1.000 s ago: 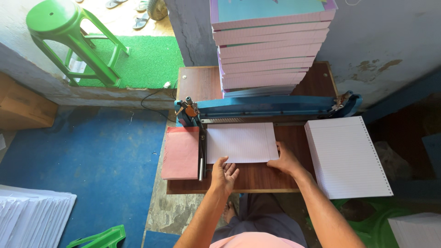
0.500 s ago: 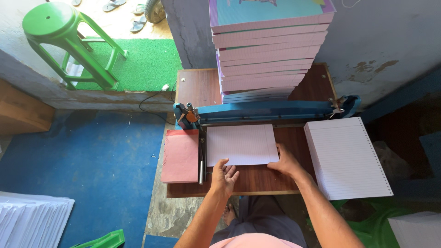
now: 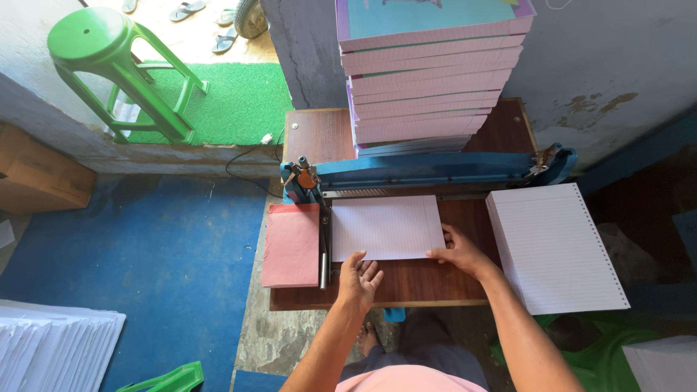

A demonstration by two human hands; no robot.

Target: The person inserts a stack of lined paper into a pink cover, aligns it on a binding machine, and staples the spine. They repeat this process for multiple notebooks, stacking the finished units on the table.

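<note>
At the counter's near edge, left hand (image 3: pixel 358 276): grip open, fingers spread, fingertips on the lower edge of the lined paper stack (image 3: pixel 385 228).
Right hand (image 3: pixel 457 250): flat and open, pressing the stack's lower right corner, clasping nothing.
Lined paper stack: lies flat on the wooden counter (image 3: pixel 435 283), top edge under the blue punching machine (image 3: pixel 435 168).
Left of it: pink card sheets (image 3: pixel 290 243).
Right of it: punched paper pile (image 3: pixel 555 247).
Behind: tall notebook stack (image 3: pixel 428 72).
</note>
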